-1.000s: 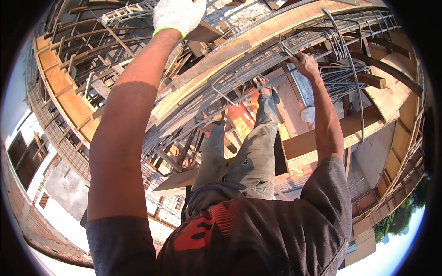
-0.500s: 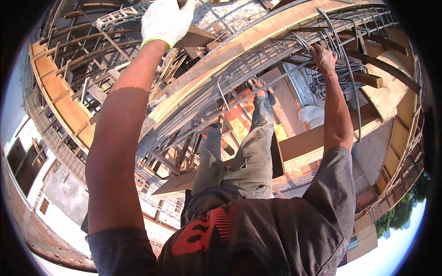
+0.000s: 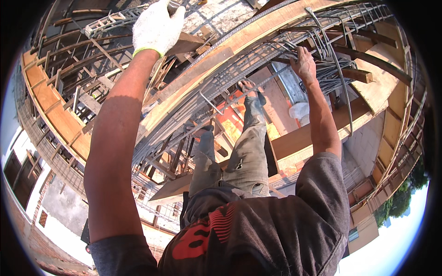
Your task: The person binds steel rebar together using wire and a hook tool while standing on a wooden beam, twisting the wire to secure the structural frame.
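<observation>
Timber formwork [image 3: 255,31] around you. Your gloved left hand [image 3: 157,30]: closed on a round-ended object [image 3: 173,6]. Your bare right hand [image 3: 304,66]: beside bent steel rods [image 3: 322,43], grip unclear.

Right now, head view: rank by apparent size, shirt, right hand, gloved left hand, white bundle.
1. Shirt
2. Gloved left hand, cut by the top edge
3. Right hand
4. White bundle

Apparent size only; the shirt's nearness to the camera likely exaggerates it.
</observation>
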A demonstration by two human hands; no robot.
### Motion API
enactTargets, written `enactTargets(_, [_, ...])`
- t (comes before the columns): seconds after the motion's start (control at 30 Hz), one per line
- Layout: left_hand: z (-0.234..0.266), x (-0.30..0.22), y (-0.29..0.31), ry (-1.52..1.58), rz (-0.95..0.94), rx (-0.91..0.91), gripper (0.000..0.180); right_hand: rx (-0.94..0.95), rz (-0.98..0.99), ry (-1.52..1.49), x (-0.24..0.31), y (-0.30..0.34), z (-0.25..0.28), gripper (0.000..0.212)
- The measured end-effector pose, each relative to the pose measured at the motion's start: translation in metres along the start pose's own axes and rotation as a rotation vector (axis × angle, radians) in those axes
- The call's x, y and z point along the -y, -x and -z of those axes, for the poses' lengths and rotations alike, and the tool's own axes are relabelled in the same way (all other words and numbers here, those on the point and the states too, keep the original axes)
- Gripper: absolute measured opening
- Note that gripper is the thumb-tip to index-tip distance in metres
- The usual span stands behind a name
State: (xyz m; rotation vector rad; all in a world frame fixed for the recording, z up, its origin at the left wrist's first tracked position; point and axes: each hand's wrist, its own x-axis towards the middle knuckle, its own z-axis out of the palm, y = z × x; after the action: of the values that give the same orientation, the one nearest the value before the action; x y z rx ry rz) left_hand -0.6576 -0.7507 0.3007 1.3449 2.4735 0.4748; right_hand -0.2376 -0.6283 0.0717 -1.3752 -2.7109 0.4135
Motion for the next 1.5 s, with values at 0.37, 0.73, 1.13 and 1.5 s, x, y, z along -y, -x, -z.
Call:
enactTargets(0.37, [-0.012,0.022,-0.001,0.048,-0.103,-0.026,0.020,-0.004,-0.372,0.041,-0.021,-0.024,0.005,0.022])
enactTargets(0.73, [-0.018,0.037,-0.006,-0.113,-0.103,0.001,0.040,0.247,-0.154,0.141,-0.019,-0.044,0.016,0.020])
enactTargets(1.13, [-0.023,0.048,-0.010,-0.076,-0.118,0.031,0.037,0.207,-0.089,-0.094,-0.076,-0.043,0.014,0.022])
enactTargets(1.5, [-0.022,0.034,-0.015,-0.055,-0.160,0.038,0.033,-0.122,-0.273,0.109,-0.081,-0.015,0.031,0.032])
